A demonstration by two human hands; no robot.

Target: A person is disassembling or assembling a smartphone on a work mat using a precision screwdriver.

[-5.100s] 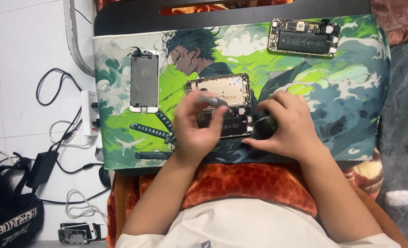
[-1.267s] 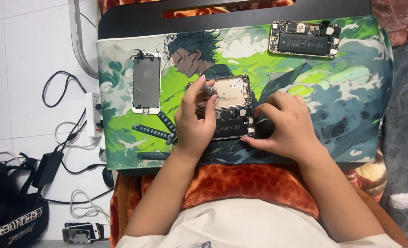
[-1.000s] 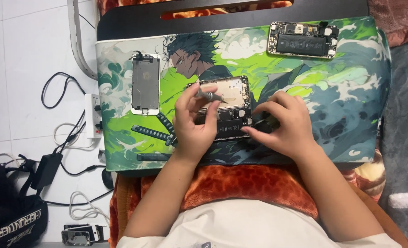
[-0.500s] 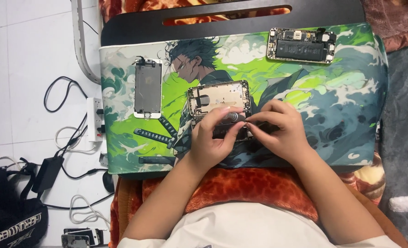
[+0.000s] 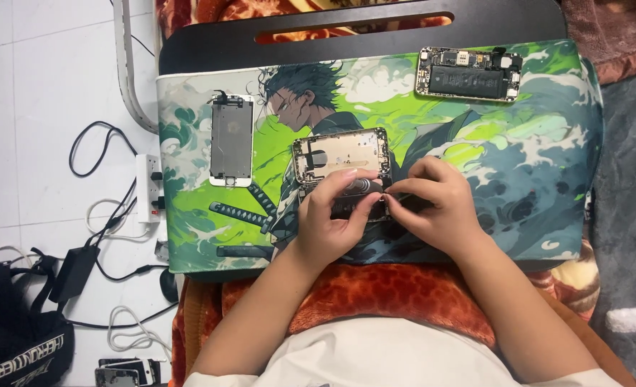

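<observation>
An open phone housing point(image 5: 341, 152) lies face up in the middle of a green illustrated mat point(image 5: 518, 172). My left hand point(image 5: 332, 226) rests on the housing's lower half, fingers closed around a small tool with a round grey cap point(image 5: 362, 188). My right hand point(image 5: 436, 208) sits just to the right, fingertips pinched on the housing's lower right edge and nearly touching the left fingers. The housing's lower half is hidden under both hands. A detached screen panel point(image 5: 230, 140) lies on the mat to the left.
A second phone chassis with a dark battery point(image 5: 468, 73) lies at the mat's far right corner. The mat covers a black lap tray point(image 5: 210, 50). On the white floor to the left are a power strip point(image 5: 148, 188), cables, an adapter point(image 5: 73, 272) and a black bag point(image 5: 13, 344).
My left hand has slid down from the housing's upper part to its lower half. My right hand has closed in beside it. The view has shifted slightly.
</observation>
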